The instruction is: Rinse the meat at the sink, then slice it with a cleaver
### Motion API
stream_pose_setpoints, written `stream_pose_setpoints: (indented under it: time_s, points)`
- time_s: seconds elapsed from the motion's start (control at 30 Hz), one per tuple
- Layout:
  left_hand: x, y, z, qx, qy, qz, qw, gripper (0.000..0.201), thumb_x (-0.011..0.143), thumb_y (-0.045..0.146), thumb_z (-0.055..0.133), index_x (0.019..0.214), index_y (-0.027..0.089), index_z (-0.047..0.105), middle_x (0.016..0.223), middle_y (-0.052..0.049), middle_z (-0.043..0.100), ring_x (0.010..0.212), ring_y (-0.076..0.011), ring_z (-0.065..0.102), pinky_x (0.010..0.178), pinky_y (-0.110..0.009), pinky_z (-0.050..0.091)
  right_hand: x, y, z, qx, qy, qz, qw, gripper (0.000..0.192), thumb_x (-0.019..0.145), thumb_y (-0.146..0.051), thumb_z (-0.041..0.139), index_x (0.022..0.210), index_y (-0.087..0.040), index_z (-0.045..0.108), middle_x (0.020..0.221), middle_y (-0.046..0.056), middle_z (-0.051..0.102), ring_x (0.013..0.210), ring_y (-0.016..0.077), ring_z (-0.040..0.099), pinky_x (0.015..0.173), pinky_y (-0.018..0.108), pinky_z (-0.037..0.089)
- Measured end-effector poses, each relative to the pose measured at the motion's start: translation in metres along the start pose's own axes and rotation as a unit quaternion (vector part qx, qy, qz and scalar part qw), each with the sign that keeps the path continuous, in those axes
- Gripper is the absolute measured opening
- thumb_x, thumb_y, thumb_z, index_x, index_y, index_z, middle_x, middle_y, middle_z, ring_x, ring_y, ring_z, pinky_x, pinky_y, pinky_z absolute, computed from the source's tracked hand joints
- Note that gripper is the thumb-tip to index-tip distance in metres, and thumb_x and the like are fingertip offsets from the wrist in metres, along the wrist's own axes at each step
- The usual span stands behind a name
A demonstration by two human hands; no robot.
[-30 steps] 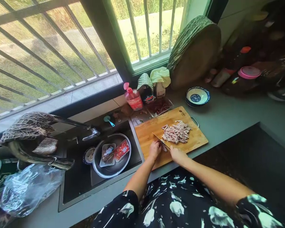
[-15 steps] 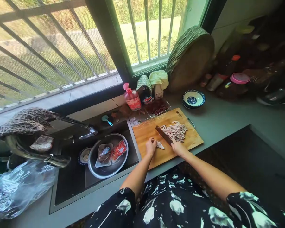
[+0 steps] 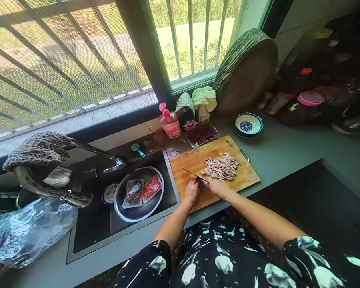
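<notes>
My right hand (image 3: 219, 188) is closed around the handle of a kitchen knife (image 3: 192, 172), whose blade points left over the wooden cutting board (image 3: 243, 176). Beside the blade, my left hand (image 3: 192, 190) presses a pale piece of meat (image 3: 204, 183) to the board with curled fingers; most of that piece is hidden by the hand and knife. Just beyond the knife lies a pile of sliced meat strips (image 3: 222, 166).
Left of the board, a sink holds a metal basin (image 3: 117, 206) with two packaged trays (image 3: 133, 196). Behind the board stand a clear container of dark red food (image 3: 202, 136) and a pink pump bottle (image 3: 171, 125). Blue-patterned bowls (image 3: 248, 124) sit at the right.
My right hand has brought the knife left and nearer, away from the pile to my left fingers. The blade now partly covers the small meat piece. The view has shifted slightly.
</notes>
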State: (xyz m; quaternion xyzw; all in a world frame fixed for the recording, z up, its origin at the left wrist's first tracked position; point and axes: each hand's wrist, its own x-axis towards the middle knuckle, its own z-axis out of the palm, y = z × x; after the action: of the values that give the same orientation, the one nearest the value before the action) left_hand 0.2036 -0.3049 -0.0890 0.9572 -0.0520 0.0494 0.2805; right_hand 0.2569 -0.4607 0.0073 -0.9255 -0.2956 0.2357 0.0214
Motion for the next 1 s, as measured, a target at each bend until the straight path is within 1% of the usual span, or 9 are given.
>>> stream_pose_setpoints:
  time_s: [0.17,0.3,0.43,0.5,0.63,0.7,0.77,0.9,1.0]
  points:
    - [0.006,-0.002,0.003,0.018,-0.004,-0.008,1.000,0.025,0.078,0.009,0.041,0.092,0.015,0.061,0.096,-0.007,0.060,0.092,-0.0183,0.052,0.083,-0.031,0.044,0.005,0.004,0.005,-0.007,-0.032,-0.005,0.999,0.027,0.088,-0.025,0.026,0.105,-0.014,0.044,0.084,0.013,0.062,0.079,0.0218,0.060,0.066,0.029,0.043]
    - [0.011,-0.004,0.008,0.035,-0.004,-0.034,0.999,0.023,0.073,0.006,0.044,0.085,0.013,0.062,0.090,-0.009,0.060,0.087,-0.0191,0.054,0.078,-0.031,0.046,-0.021,0.030,0.019,-0.020,-0.057,0.019,0.998,0.026,0.087,-0.021,0.028,0.104,-0.012,0.045,0.082,0.015,0.061,0.078,0.0227,0.061,0.066,0.030,0.043]
    - [0.011,-0.005,0.012,0.021,0.010,-0.019,1.000,0.021,0.076,0.010,0.043,0.085,0.015,0.062,0.091,-0.007,0.060,0.085,-0.0179,0.054,0.075,-0.029,0.046,-0.041,0.053,0.029,-0.003,-0.079,0.011,0.997,0.022,0.086,-0.019,0.030,0.099,-0.011,0.046,0.076,0.014,0.061,0.076,0.0238,0.061,0.064,0.031,0.043]
    - [0.010,-0.005,0.012,0.025,0.010,-0.015,1.000,0.021,0.075,0.008,0.043,0.083,0.014,0.062,0.091,-0.008,0.060,0.085,-0.0180,0.054,0.076,-0.029,0.046,-0.030,0.044,0.022,0.003,-0.086,0.007,0.996,0.021,0.084,-0.016,0.031,0.098,-0.012,0.046,0.077,0.014,0.062,0.075,0.0242,0.062,0.063,0.031,0.044]
    - [0.009,-0.007,0.010,0.053,-0.014,-0.033,0.998,0.020,0.071,0.004,0.044,0.076,0.013,0.062,0.082,-0.008,0.061,0.080,-0.0187,0.055,0.075,-0.031,0.046,0.014,0.004,-0.002,0.002,-0.058,-0.022,0.998,0.024,0.083,-0.012,0.029,0.100,-0.012,0.046,0.082,0.015,0.062,0.078,0.0239,0.061,0.064,0.032,0.045]
    - [0.009,-0.007,0.009,0.061,-0.019,-0.044,0.997,0.018,0.070,0.004,0.045,0.072,0.013,0.061,0.079,-0.008,0.060,0.080,-0.0189,0.055,0.074,-0.031,0.047,0.022,-0.004,-0.008,-0.003,-0.048,-0.036,0.998,0.024,0.083,-0.013,0.028,0.100,-0.013,0.046,0.082,0.014,0.062,0.078,0.0234,0.061,0.065,0.032,0.045]
    - [0.008,-0.007,0.011,0.058,-0.009,-0.048,0.997,0.018,0.069,0.003,0.045,0.072,0.013,0.061,0.080,-0.008,0.060,0.081,-0.0188,0.054,0.075,-0.030,0.046,0.013,0.006,-0.005,-0.012,-0.052,-0.035,0.998,0.023,0.083,-0.013,0.030,0.099,-0.013,0.046,0.080,0.014,0.063,0.077,0.0239,0.062,0.064,0.033,0.046]
    - [0.007,-0.007,0.015,0.045,0.017,-0.044,0.998,0.018,0.069,0.003,0.044,0.070,0.012,0.060,0.082,-0.009,0.059,0.080,-0.0186,0.054,0.073,-0.030,0.047,-0.019,0.041,0.010,-0.040,-0.088,-0.019,0.995,0.025,0.078,-0.007,0.036,0.100,-0.011,0.046,0.075,0.013,0.063,0.074,0.0261,0.062,0.061,0.034,0.046]
    - [0.005,-0.008,0.017,0.033,0.021,-0.025,0.999,0.018,0.069,0.003,0.045,0.071,0.012,0.060,0.081,-0.008,0.060,0.081,-0.0187,0.054,0.073,-0.030,0.047,-0.010,0.034,0.009,-0.038,-0.087,-0.032,0.995,0.024,0.079,-0.009,0.035,0.100,-0.011,0.046,0.078,0.014,0.062,0.077,0.0249,0.062,0.064,0.033,0.046]
